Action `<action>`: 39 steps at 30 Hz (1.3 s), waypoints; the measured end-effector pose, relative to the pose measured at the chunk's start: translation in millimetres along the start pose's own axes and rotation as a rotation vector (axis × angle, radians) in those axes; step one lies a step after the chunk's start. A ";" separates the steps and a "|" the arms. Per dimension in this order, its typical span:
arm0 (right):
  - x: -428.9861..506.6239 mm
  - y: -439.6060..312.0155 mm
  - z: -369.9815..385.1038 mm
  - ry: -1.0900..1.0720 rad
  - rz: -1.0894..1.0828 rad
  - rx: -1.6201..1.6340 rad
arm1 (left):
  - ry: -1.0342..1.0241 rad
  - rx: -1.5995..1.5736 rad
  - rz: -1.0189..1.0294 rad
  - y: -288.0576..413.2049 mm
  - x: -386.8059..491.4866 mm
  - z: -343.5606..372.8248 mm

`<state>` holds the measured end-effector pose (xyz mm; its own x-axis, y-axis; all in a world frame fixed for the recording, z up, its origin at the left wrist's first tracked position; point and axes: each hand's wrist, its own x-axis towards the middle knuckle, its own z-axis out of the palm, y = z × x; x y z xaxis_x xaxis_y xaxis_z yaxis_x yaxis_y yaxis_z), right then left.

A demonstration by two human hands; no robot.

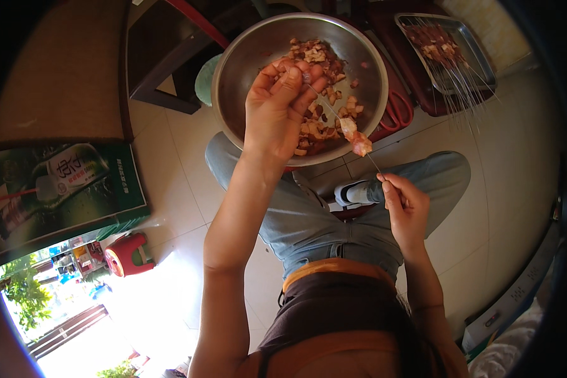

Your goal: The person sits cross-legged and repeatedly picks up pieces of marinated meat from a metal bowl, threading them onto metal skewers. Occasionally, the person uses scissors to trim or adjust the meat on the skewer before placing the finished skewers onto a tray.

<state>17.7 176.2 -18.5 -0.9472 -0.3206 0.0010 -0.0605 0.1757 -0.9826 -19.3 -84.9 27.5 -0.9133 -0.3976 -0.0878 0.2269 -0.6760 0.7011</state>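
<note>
A thin metal skewer [374, 163] runs between my hands, with a few pieces of raw meat [354, 137] threaded partway along it. My right hand [406, 203] pinches the skewer's lower end over my knee. Above the large steel bowl [231, 71], my left hand [283, 99] is palm up, its thumb and fingers closed on a small piece of meat [306, 76] at the skewer's other end. Chopped meat pieces [316, 52] lie in two loose heaps in the bowl, partly hidden by my left hand.
Right of the bowl, a steel tray [484, 61] holds loaded meat skewers [437, 45], their bare ends over its near edge. Red-handled scissors [399, 111] lie beside the bowl. A dark wooden furniture leg [179, 101] stands at upper left, a red stool [127, 255] at lower left.
</note>
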 end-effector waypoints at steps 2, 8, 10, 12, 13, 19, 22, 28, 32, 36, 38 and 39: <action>-1.0 -0.6 0.9 0.011 0.009 0.007 | 0.027 -0.016 0.021 -5.9 -3.2 -0.1; -2.6 -2.6 3.3 -0.007 0.030 -0.034 | 0.068 0.064 0.044 -17.1 -16.8 8.1; -0.5 -2.3 2.4 -0.022 0.019 -0.022 | 0.062 0.086 0.015 -15.8 -18.4 10.4; 2.6 0.6 1.0 -0.027 -0.008 0.023 | 0.062 0.094 -0.002 -10.5 -17.0 13.2; 3.3 0.1 0.3 -0.030 -0.006 0.033 | 0.062 0.092 0.007 -7.8 -15.8 12.2; 3.9 -2.5 -5.7 -0.076 0.001 0.041 | 0.045 0.166 0.068 6.6 -6.9 2.4; 2.5 -0.6 -6.6 -0.082 0.013 0.028 | 0.002 0.152 0.032 7.0 -5.2 -3.0; 2.2 -1.2 -6.6 -0.073 0.022 0.022 | -0.017 0.230 0.016 5.1 -9.5 -3.4; 2.1 -2.9 -6.3 -0.086 0.027 0.019 | -0.074 0.201 -0.032 0.9 -14.0 -3.3; 0.6 -1.6 -5.6 -0.076 0.016 0.067 | -0.112 0.184 -0.065 10.9 -16.8 -1.9; 0.8 -4.6 -6.1 -0.088 0.017 0.085 | -0.125 0.163 -0.071 12.6 -17.7 -2.6; 0.8 -5.9 -6.2 -0.094 0.018 0.094 | -0.131 0.162 -0.062 12.2 -18.1 -3.3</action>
<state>15.4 180.6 -11.6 -0.9140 -0.4047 -0.0294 -0.0104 0.0959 -0.9953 1.1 -88.0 35.3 -0.9623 -0.2674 -0.0491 0.1213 -0.5839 0.8027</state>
